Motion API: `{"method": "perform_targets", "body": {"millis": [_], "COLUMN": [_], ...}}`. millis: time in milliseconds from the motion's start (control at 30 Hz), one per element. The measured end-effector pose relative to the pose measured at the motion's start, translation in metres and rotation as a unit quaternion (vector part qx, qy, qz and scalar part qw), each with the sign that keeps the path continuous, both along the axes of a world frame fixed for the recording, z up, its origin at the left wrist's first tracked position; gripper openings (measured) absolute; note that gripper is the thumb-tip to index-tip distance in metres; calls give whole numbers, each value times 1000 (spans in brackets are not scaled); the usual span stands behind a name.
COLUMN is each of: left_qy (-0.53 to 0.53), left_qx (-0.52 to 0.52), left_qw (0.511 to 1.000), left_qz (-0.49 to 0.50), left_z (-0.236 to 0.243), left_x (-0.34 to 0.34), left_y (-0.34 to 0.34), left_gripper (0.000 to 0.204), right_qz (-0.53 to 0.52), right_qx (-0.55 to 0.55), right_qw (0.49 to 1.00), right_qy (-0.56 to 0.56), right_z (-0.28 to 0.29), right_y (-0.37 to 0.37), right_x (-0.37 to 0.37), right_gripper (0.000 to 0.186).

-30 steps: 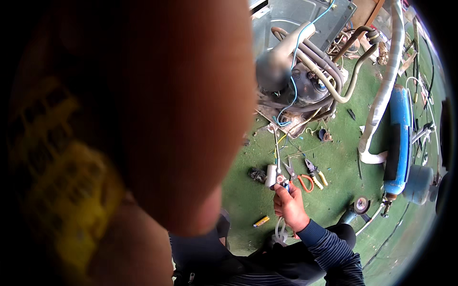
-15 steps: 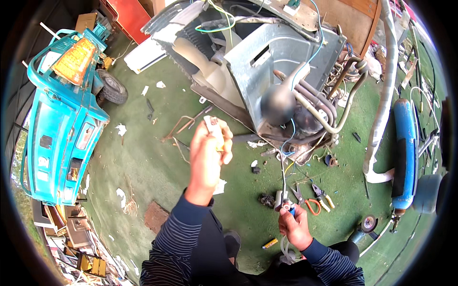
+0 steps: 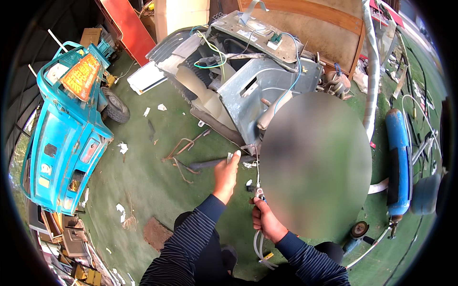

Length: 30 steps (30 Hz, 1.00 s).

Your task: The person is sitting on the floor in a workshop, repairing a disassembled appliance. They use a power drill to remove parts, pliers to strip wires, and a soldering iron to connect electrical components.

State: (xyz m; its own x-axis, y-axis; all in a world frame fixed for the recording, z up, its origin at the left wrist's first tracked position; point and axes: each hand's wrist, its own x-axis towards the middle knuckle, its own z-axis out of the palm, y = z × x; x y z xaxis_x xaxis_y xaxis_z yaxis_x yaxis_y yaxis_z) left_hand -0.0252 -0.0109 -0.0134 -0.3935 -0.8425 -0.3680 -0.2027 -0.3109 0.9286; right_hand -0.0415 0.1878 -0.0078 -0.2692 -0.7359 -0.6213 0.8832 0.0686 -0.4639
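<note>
My left hand [image 3: 225, 177] is closed round a small pale object [image 3: 230, 158], possibly a lighter, mostly hidden by the fingers. Just to its right, my right hand [image 3: 266, 218] grips the valve handle of a gas torch [image 3: 259, 193], whose thin metal tube [image 3: 257, 169] points up toward a dismantled metal appliance housing [image 3: 234, 102] with loose wires and pipes. Pale hoses [image 3: 258, 245] hang below that hand. A large round blur hides whatever lies right of the torch.
A turquoise vehicle [image 3: 62, 157] is at left, a red panel [image 3: 124, 28] and wooden board [image 3: 305, 26] behind. A blue cylinder [image 3: 398, 152] stands out at right, near a grinder [image 3: 358, 231]. Bent pipes [image 3: 183, 145] and scraps lie on the green floor [image 3: 124, 176].
My left hand has come down from beside the camera and now sits lower and further right, near the torch. The torch has shifted left. A blur now covers the right-hand middle.
</note>
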Motion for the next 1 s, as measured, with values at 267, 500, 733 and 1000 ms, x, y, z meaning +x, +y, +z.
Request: {"method": "perform_targets", "body": {"millis": [267,500,733,1000], "left_qy": [-62,59,119,114], "left_qx": [94,267,327,56], "left_qw": [994,961,934,992], "left_qz": [13,36,78,7], "left_z": [1,-8,-15,-6], "left_x": [-2,-6,-2,88], "left_y": [-10,-22,-4,96], "left_gripper": [67,51,49,23], "right_qz": [7,9,-1,11], "right_qx": [10,18,21,-19], "right_qw": [1000,1000,1000,999], "right_qy": [21,21,-4,33], "right_z": [9,12,8,5], "right_y": [-13,-25,-31,-27], "right_x": [-2,3,2,0], "right_gripper": [20,21,22,23]}}
